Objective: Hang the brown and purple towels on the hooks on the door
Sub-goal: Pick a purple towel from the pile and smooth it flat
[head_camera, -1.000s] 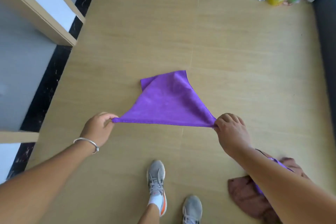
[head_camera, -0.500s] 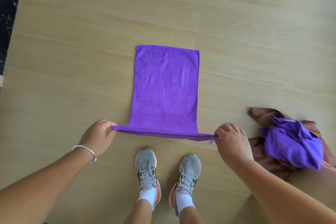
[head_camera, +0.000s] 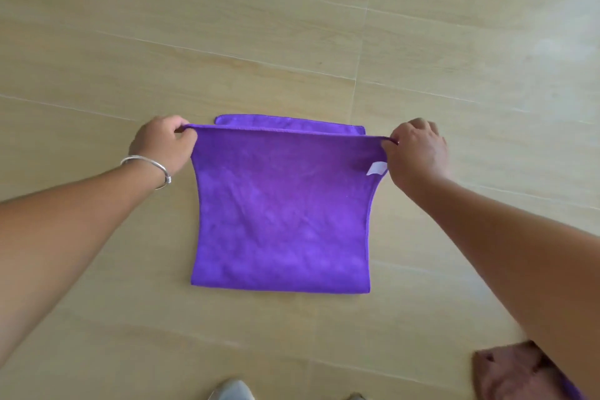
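Note:
A purple towel lies on the tan tiled floor, folded over on itself, with its fold toward me. My left hand pinches the upper layer's far left corner. My right hand pinches the far right corner, beside a small white label. The lower layer's far edge shows just beyond the edge I hold. A brown towel lies crumpled at the bottom right, partly hidden by my right forearm. No door or hooks are in view.
The floor is tan tile with pale grout lines. The toe of my grey shoe shows at the bottom edge. A silver bangle sits on my left wrist.
Both hands carried the near edge of the spread purple towel away from me and over its far part, folding it in half. The view shifted, so the brown towel pile sits lower right.

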Tool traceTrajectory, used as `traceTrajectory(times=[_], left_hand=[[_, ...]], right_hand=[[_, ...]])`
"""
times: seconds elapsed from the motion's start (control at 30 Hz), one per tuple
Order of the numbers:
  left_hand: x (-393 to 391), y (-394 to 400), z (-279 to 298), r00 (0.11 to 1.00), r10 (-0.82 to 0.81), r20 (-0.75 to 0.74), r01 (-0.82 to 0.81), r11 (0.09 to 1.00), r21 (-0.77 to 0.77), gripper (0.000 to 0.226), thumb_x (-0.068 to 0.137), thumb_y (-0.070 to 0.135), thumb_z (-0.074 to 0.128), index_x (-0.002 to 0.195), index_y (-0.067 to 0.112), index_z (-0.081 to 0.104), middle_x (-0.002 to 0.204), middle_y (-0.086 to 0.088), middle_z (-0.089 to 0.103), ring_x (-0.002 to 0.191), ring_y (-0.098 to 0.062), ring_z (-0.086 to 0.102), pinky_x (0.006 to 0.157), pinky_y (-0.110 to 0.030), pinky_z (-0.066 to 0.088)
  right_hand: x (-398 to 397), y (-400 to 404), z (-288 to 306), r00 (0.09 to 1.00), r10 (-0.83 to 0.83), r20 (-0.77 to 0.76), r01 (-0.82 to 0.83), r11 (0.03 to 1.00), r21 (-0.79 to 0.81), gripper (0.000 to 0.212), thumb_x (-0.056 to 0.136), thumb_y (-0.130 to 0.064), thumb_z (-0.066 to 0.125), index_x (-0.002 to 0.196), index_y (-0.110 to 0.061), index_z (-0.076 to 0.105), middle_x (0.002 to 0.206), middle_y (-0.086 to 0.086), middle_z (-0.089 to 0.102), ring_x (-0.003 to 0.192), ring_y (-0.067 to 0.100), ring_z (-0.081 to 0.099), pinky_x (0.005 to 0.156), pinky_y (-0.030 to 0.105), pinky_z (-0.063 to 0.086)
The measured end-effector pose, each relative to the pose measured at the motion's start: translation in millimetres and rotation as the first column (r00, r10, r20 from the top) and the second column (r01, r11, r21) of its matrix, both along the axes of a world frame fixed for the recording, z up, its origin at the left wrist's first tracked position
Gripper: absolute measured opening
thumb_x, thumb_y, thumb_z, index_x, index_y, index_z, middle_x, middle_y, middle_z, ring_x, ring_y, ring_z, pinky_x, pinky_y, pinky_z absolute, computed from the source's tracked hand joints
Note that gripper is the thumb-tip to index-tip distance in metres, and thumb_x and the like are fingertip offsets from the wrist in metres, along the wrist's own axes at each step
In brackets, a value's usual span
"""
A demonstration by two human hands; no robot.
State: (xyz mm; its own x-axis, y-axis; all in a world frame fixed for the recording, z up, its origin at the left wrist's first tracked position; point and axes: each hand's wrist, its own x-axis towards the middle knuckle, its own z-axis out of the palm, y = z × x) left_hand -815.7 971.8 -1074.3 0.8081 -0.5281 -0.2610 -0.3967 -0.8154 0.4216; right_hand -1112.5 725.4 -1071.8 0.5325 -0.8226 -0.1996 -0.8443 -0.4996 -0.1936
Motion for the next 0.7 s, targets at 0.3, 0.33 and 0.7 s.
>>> traceTrajectory(times=[0.3,0.33,0.7], left_hand=[[21,-55,-123,0.971,-0.022,0.239,0.078,0.971,-0.227,0.049,0.083,0.016,0.056,0.132,0.013,0.049,0.133,-0.014,0.048,0.122,-0.032,0.045,0.101,-0.041,0.038],[7,-46,-125,0.934,-0.171,0.313,0.238,0.953,-0.19,0.053,0.083,0.019,0.056,0.135,0.01,0.047,0.136,-0.016,0.046,0.124,-0.033,0.043,0.103,-0.042,0.036],[-84,58,-166,0.597,-0.78,0.187,0.7,0.62,0.355,0.077,0.083,0.069,0.031,0.15,0.03,0.024,0.158,-0.009,0.02,0.145,-0.026,0.018,0.113,-0.058,0.018]], right_hand=[[53,-23,-121,0.985,0.009,0.175,0.008,0.995,-0.1,0.044,0.086,-0.017,0.053,0.129,-0.019,0.049,0.135,0.007,0.046,0.124,0.029,0.04,0.103,0.041,0.034],[47,-8,-127,0.975,0.128,0.181,-0.109,0.988,-0.113,0.045,0.086,-0.019,0.056,0.13,-0.018,0.05,0.137,0.007,0.045,0.126,0.03,0.041,0.105,0.042,0.033],[-16,79,-164,0.653,0.746,-0.131,-0.752,0.659,0.006,0.072,0.09,-0.067,0.032,0.15,-0.027,0.031,0.158,0.007,0.024,0.146,0.028,0.022,0.116,0.055,0.018]])
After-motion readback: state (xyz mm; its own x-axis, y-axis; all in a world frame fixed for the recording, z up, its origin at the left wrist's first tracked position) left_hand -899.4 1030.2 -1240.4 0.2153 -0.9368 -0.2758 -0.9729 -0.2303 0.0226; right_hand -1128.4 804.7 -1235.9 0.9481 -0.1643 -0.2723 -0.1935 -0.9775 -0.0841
